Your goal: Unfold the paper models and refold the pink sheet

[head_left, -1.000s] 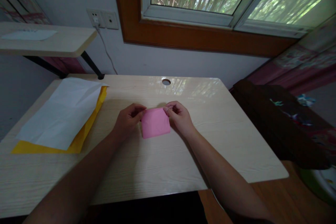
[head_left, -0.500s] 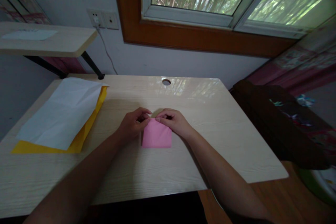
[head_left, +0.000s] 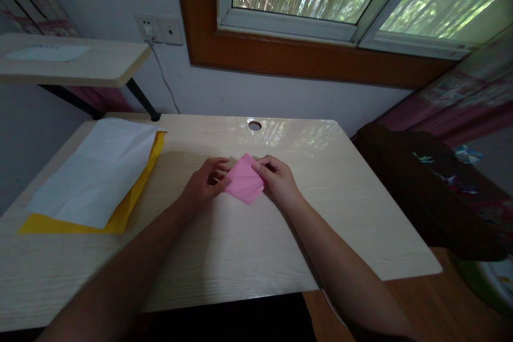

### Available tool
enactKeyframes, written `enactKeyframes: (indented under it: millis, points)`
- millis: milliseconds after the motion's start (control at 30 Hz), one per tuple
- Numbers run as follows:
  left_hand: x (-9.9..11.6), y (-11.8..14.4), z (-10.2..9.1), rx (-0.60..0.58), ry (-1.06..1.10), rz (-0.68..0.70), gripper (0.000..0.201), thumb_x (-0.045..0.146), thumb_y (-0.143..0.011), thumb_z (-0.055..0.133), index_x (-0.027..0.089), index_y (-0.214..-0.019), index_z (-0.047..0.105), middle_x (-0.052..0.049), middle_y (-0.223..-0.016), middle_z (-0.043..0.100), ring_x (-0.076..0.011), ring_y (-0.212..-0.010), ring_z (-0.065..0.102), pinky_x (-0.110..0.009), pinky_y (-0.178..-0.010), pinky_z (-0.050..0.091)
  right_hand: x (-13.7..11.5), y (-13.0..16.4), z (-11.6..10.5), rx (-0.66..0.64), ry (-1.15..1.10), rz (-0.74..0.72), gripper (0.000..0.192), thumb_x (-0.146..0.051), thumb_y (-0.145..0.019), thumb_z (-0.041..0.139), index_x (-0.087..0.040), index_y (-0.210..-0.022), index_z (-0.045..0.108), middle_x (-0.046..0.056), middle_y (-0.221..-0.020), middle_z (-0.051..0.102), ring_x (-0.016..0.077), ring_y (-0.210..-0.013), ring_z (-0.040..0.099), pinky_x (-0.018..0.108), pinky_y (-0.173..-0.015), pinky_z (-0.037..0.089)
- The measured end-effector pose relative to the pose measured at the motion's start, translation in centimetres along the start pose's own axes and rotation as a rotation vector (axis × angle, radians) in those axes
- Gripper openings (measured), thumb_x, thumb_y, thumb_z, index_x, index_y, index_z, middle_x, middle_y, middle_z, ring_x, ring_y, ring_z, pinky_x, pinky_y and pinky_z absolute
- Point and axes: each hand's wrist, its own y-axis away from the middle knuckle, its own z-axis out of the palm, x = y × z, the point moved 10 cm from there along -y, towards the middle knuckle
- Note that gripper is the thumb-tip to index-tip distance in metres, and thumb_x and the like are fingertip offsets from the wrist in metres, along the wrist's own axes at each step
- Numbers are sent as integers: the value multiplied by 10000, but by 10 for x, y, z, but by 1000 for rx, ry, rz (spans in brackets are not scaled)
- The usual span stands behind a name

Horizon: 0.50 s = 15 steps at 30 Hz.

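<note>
A small pink sheet of paper, turned like a diamond and faintly creased, is between my hands above the middle of the desk. My right hand pinches its upper right side, thumb on top and fingers behind. At the left corner, the thumb of my left hand lies against the paper with the fingers curled behind it; these fingertips are partly hidden.
On the left of the desk a white sheet lies over a yellow sheet. A raised shelf stands at the back left. Near the far edge is a round cable hole. A dark brown piece of furniture is at the right.
The pink paper has been lifted and turned from square-on to a diamond. My right hand has moved from its top edge to its right side, and my left hand to its left corner.
</note>
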Motion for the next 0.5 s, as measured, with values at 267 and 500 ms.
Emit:
enactKeyframes:
  millis: [267, 500]
  points:
    - [11, 3, 5, -49, -3, 88, 321, 306, -828, 762, 222, -1080, 581, -62, -1169, 646, -154, -895, 669, -265, -698, 586, -1, -2, -10, 89, -168, 4, 257, -424, -755, 823, -199, -802, 708, 3, -750, 648, 128, -642, 530, 264, -594, 429]
    - [-2, 3, 6, -64, 21, 7, 428, 318, -827, 764, 231, -1173, 527, -33, -1035, 662, -148, -848, 683, -269, -710, 580, -2, 0, -9, 98, -108, 21, 287, -463, -757, 806, -200, -803, 700, 13, -764, 663, 138, -645, 539, 268, -581, 428]
